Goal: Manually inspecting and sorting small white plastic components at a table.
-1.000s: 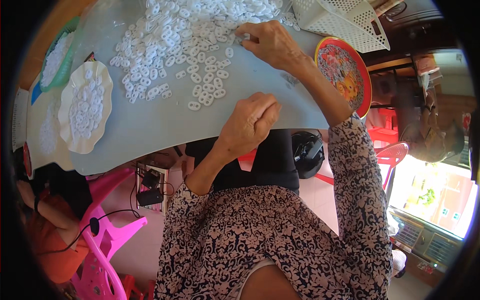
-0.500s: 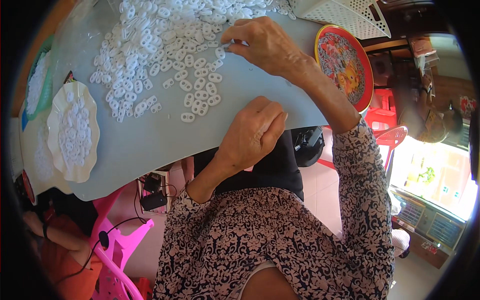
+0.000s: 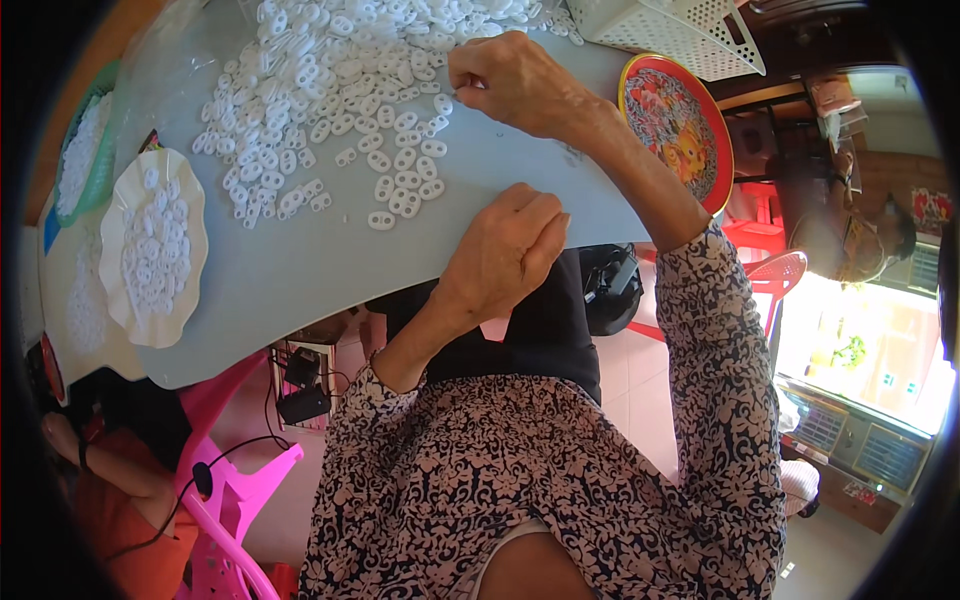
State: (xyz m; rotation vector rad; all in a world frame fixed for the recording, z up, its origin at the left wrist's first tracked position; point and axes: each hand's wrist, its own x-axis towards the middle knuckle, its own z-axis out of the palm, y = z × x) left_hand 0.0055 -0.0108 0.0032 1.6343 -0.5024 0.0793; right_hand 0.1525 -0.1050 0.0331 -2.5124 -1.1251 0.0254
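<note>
Small white oval plastic pieces with two holes (image 3: pixel 345 60) lie heaped over the far part of the grey table (image 3: pixel 300 290). Several of them (image 3: pixel 407 180) lie spread out flat nearer to me. My right hand (image 3: pixel 515 85) is at the right edge of the heap, fingers curled and thumb drawn in against them. A small pale spot shows at the fingertips, too small to name. My left hand (image 3: pixel 505 245) is closed over the table's near edge, knuckles up, and whatever it holds is hidden inside the fingers.
A scalloped cream dish (image 3: pixel 188 305) of white pieces stands at the left, beside a green basket (image 3: pixel 72 200). At the right are a red-rimmed round tray (image 3: pixel 727 150) with small grey bits and a white perforated basket (image 3: pixel 690 40). Another person's arm (image 3: pixel 130 480) shows lower left, near a pink chair (image 3: pixel 240 490).
My right hand's thumb and fingers, a little apart before beside a white piece, are now drawn closer together. My left hand stays closed. The whole view has shifted slightly.
</note>
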